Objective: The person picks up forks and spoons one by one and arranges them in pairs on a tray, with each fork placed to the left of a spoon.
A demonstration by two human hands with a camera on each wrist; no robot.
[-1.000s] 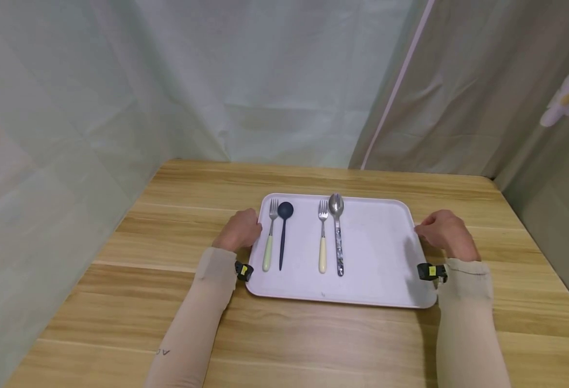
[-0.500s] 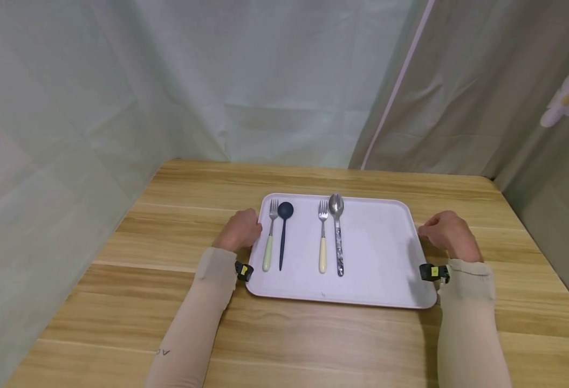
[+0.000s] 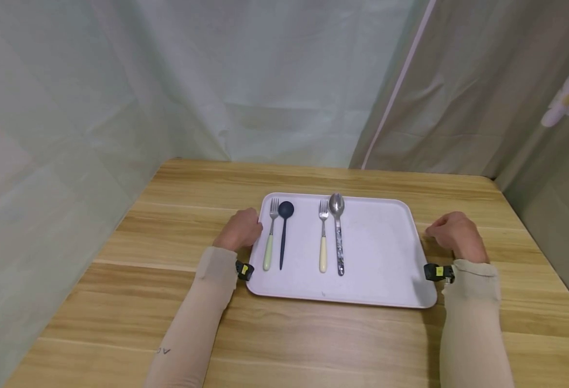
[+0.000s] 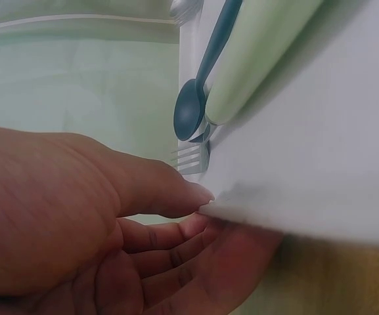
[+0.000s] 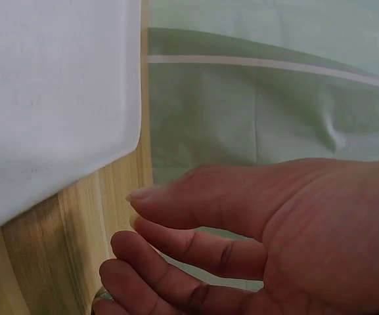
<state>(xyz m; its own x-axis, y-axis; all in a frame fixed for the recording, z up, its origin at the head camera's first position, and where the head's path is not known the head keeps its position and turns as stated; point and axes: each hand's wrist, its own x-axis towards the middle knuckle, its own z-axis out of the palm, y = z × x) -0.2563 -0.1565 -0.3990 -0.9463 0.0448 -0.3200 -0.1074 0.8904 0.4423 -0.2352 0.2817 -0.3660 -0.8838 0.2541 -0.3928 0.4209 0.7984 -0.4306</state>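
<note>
A white rectangular tray (image 3: 381, 248) lies on the table. On its left part are a fork with a pale green handle (image 3: 267, 254) and a dark spoon (image 3: 286, 210). Nearer the middle lie a fork with a cream handle (image 3: 323, 254) and a metal spoon with a patterned handle (image 3: 340, 248). My left hand (image 3: 238, 230) pinches the tray's left rim, thumb on top and fingers beneath, as the left wrist view shows. Off the right rim, my right hand (image 3: 459, 235) hangs with loosely bent fingers and holds nothing; a gap to the tray shows in the right wrist view.
The wooden table (image 3: 168, 291) extends around the tray on all sides. A pale curtain (image 3: 265, 81) hangs behind the table and along both sides. Each wrist carries a small black camera.
My right hand has come away from the tray's right rim and shifted to the right. The left hand stays at the left rim, and the tray and cutlery have hardly moved.
</note>
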